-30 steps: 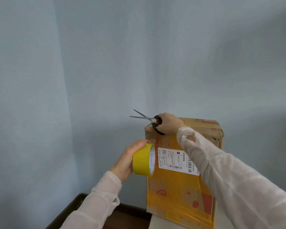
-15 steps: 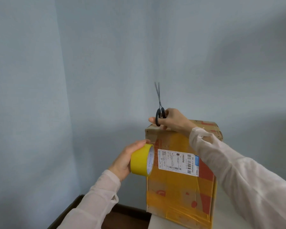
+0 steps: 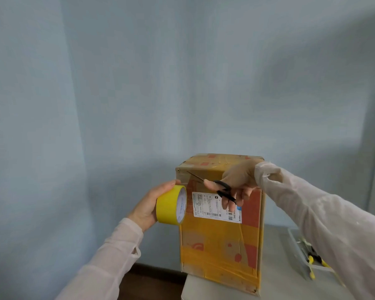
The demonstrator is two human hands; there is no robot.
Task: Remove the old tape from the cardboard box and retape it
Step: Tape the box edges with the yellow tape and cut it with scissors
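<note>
Two pale sleeves (image 3: pixel 108 263) reach in from the bottom corners of the view. The left hand (image 3: pixel 146 205) grips a roll of tape (image 3: pixel 168 205), bright yellow, with the palm behind it and the fingers curled over its top edge. The roll is held on its side with its white core facing right, just beside the box's left edge.

The right hand (image 3: pixel 240 180) holds a pair of scissors (image 3: pixel 224 190), with thumb and fingers curled round the black handles. The thin blades look closed together and point up and to the left across the upper front of the box, their tip near its top left corner.

The box (image 3: pixel 217 237) is brown cardboard and stands upright on its end between the two hands, at the near left edge of a grey table (image 3: pixel 275 271). A white label (image 3: pixel 206 204) with barcodes is stuck across its front, partly covered by the right hand's fingers. Yellowish tape strips (image 3: pixel 217 259) cross the front lower down, and more tape runs over the top face.

Further right on the table lies a clear tray (image 3: pixel 297 241), partly hidden behind the right sleeve, with yellow-handled tools (image 3: pixel 310 259) in it. Behind everything is a plain pale blue wall (image 3: pixel 182 83).
</note>
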